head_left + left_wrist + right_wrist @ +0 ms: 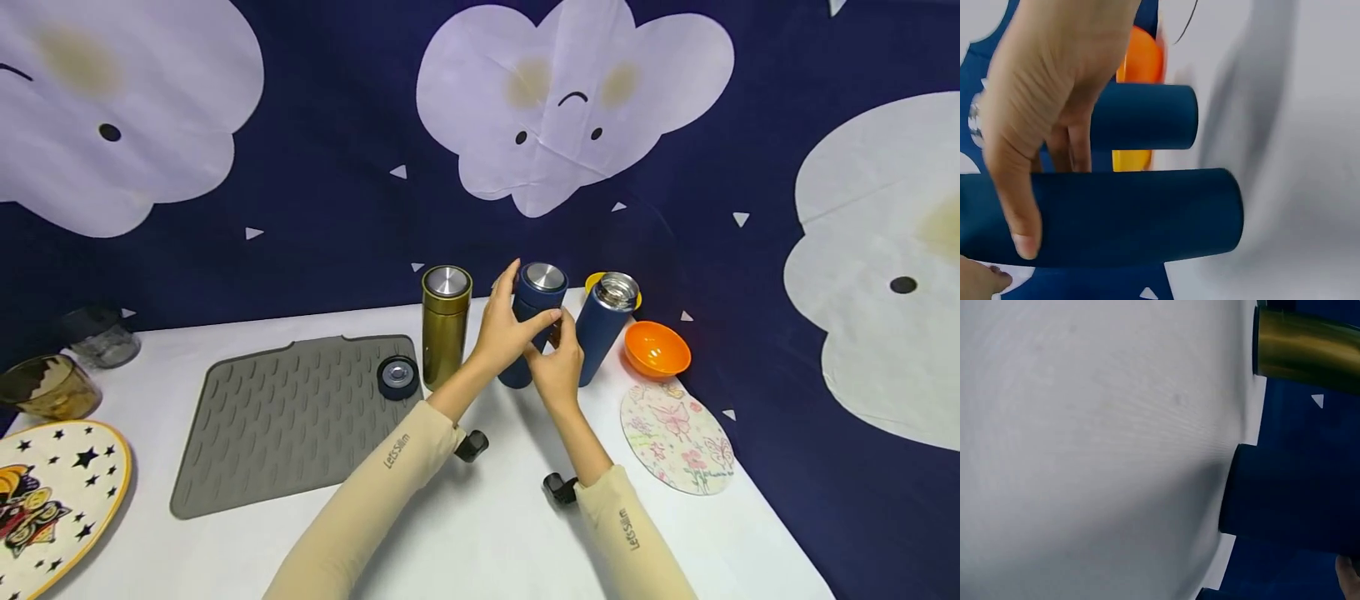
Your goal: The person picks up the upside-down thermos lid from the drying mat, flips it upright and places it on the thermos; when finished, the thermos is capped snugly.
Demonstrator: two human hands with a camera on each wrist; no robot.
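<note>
A dark blue vacuum flask (517, 371) with a silver-topped lid (543, 277) stands between my hands. My left hand (501, 332) grips its upper part, with fingers along the left side and thumb across the front. Lower down, my right hand (557, 367) holds the flask from the right; the left wrist view shows that thumb on its front. Whether its base touches the table cannot be told. Just right of it is a second blue flask (597, 337), whose steel mouth is uncovered. A gold flask (444, 337) with its lid on stands to the left.
A round black lid (397, 377) lies on the grey drying mat (300, 425). At right are an orange bowl (657, 350), a yellow bowl (592, 282) and a patterned round mat (678, 437). A starred plate (90, 500) and two glasses (56, 387) occupy the left.
</note>
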